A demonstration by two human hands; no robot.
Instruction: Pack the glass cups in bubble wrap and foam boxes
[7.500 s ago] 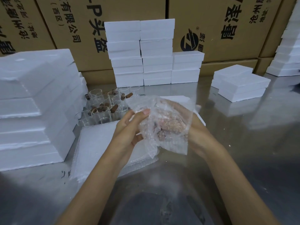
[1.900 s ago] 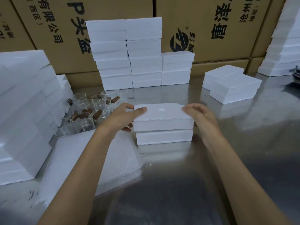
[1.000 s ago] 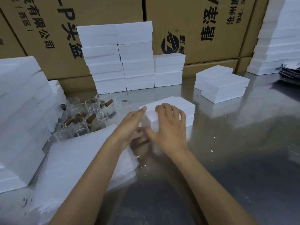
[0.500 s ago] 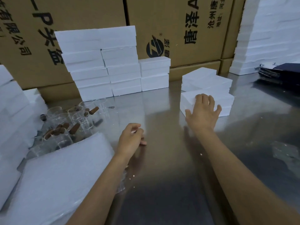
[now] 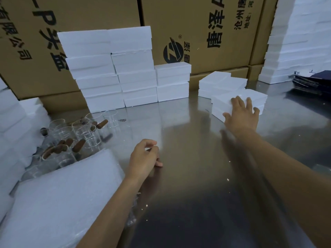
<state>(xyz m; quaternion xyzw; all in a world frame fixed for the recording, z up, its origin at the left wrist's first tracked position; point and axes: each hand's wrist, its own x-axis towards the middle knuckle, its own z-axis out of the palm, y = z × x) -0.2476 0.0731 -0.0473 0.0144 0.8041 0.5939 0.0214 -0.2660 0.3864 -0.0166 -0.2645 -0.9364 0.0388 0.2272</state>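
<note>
Resting flat with fingers spread, the right hand (image 5: pixel 240 114) presses on top of a closed foam box (image 5: pixel 238 100) at the far right of the steel table (image 5: pixel 188 176); the palm hides the box's near edge, and its contents cannot be seen. Behind it sits a low pile of more foam boxes (image 5: pixel 222 83). The left hand (image 5: pixel 145 158) rests near the table's middle, fingers loosely curled and holding nothing. Just left of it lies a stack of bubble wrap (image 5: pixel 62 199), cut off by the lower edge. Beyond that stand the glass cups (image 5: pixel 75 136), some with brown handles, partly hidden and hard to count. Stacked foam boxes (image 5: pixel 116 68) line the cardboard cartons (image 5: pixel 197 24) at the back.
</note>
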